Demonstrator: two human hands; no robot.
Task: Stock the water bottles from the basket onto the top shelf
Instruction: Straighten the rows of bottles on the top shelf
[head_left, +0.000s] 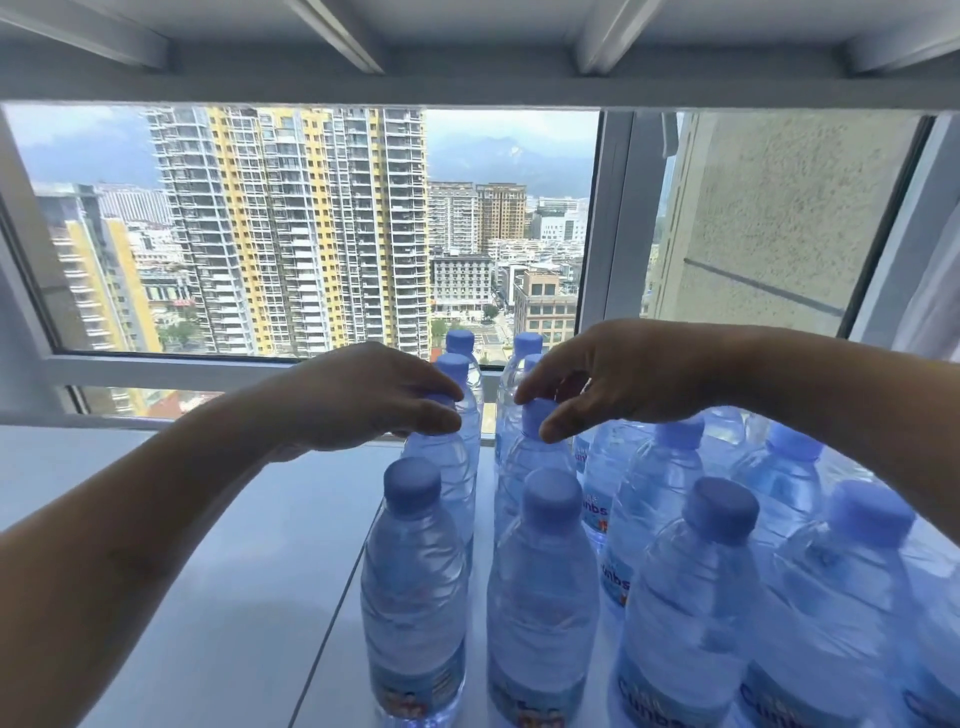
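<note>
Head view: hands (374, 400) (613, 379) hide 2 bottle caps (537, 415); shelf (208, 519) cropped.

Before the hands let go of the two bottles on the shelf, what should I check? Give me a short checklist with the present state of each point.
1. Left hand holds a cap: ok, fingers pinch the left bottle.
2. Right hand holds a cap: ok, on the right bottle.
3. Both bottles upright: ok.
4. Bases flat on the shelf: cannot tell, hidden by the front bottles.
5. Free shelf space on the left: ok.
</note>
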